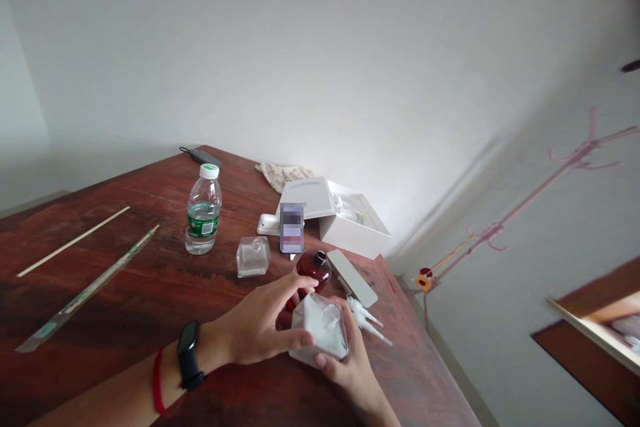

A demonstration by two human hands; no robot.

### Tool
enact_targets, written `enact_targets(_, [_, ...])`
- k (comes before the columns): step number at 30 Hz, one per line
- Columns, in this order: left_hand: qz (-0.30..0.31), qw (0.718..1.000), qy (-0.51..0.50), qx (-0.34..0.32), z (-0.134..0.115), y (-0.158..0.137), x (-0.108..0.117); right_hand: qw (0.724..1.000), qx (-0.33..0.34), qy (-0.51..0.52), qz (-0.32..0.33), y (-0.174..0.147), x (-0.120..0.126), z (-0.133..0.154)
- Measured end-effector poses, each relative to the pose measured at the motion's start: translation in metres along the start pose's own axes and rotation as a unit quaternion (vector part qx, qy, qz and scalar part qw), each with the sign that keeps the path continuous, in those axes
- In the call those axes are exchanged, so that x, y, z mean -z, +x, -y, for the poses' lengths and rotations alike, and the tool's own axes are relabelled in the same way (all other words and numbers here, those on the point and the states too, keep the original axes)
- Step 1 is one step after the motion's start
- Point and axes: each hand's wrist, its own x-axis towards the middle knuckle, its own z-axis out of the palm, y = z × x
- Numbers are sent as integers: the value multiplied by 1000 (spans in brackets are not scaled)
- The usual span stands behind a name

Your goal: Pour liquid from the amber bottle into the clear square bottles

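Right grip (pixel 354 363) holds a clear box (pixel 320 328) over reddish table (pixel 200 290), white wall (pixel 310 67) beyond.

Red-brn wood table (pixel 135 313) w/ water btl (pixel 203 220), dk red btl (pixel 316 268), clear cube (pixel 253 259), 2 sticks (pixel 75 241), white box (pixel 353 236), prob. cloth (pixel 281 176).

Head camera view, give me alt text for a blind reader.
A left hand and right hand hold a boxy translucent container at a reddish table. Beyond it stand a dark red bottle and a water bottle.
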Motion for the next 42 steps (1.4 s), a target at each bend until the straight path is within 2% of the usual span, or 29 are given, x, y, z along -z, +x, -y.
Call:
enact_targets(3, [-46, 999, 0, -14, -2, 0, 1, 997, -17, 23, -68, -4, 2, -2])
enact_targets(6, [-100, 995, 13, -5, 0, 2, 0, 994, -9, 23, -107, -4, 6, -3])
enact_targets(11, [-170, 985, 14, 16, 9, 5, -4, 996, 17, 25, -87, 2, 7, -1])
enact_targets(16, [-151, 988, 25, 36, 21, 4, -8, 995, 17, 27, -99, 4, 9, -6])
enact_targets(21, [-113, 991, 5, 64, 42, 3, -14, 989, 13, 77, -127, 4, 12, -15])
enact_targets(27, [-67, 995, -25, 63, 63, 4, -19, 985, 17, 94, -141, 5, 12, -17])
enact_targets(36, [-80, 993, -51, 73, 59, 3, -19, 983, 42, 128, -128, 8, 3, -14])
enact_targets(39, [-90, 992, -62, 67, 54, 3, -17, 983, 38, 126, -130, 9, 10, -23])
enact_targets(42, [-99, 991, -67, 58, 50, 5, -14, 985, 5, 106, -139, 10, 22, -32])
